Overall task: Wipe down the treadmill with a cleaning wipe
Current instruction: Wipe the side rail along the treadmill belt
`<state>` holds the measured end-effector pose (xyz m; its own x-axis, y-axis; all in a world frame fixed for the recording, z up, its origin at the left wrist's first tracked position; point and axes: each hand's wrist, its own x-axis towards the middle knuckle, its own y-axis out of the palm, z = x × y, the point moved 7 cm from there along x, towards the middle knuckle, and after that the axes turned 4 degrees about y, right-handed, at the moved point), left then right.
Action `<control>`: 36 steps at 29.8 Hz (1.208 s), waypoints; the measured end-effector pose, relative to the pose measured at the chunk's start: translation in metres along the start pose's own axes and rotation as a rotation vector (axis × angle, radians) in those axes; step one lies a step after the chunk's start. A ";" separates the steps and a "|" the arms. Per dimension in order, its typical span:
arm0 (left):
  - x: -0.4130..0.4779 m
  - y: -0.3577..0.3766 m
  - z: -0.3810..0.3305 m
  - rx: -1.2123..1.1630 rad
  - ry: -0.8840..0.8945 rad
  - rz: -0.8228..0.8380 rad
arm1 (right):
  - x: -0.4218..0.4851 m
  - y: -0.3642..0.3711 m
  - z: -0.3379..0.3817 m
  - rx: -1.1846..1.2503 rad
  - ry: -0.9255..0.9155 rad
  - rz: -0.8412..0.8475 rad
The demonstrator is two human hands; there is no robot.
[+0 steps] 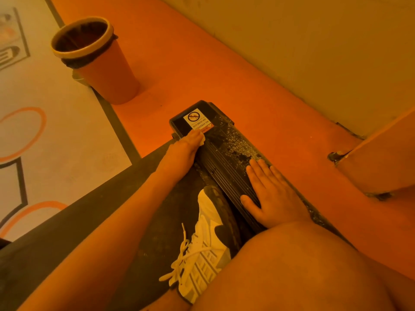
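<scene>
**Side Rail Wipe-Down: Hand Positions**

A white shoe stands on the treadmill belt. The right hand lies flat, fingers spread, on the ribbed side rail. Farther along, the left hand pinches the cleaning wipe at the rail's end, beside the warning label. A lined bin stands beyond.

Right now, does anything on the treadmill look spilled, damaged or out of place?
Yes. Pale specks lie scattered over the ribbed side rail near the end cap, ahead of the flat right hand: unwiped grit or residue, by the look. The wipe in the left hand sits beside it.
</scene>
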<state>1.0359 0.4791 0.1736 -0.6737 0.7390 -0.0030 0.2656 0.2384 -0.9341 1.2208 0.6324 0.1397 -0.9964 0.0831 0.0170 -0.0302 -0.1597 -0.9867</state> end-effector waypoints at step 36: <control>-0.021 0.007 -0.019 0.084 -0.013 0.084 | 0.001 0.005 -0.001 0.065 -0.001 0.052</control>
<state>1.0649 0.4773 0.1739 -0.6607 0.7456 -0.0868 0.2633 0.1219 -0.9570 1.2193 0.6330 0.1348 -0.9969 0.0716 -0.0341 0.0170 -0.2271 -0.9737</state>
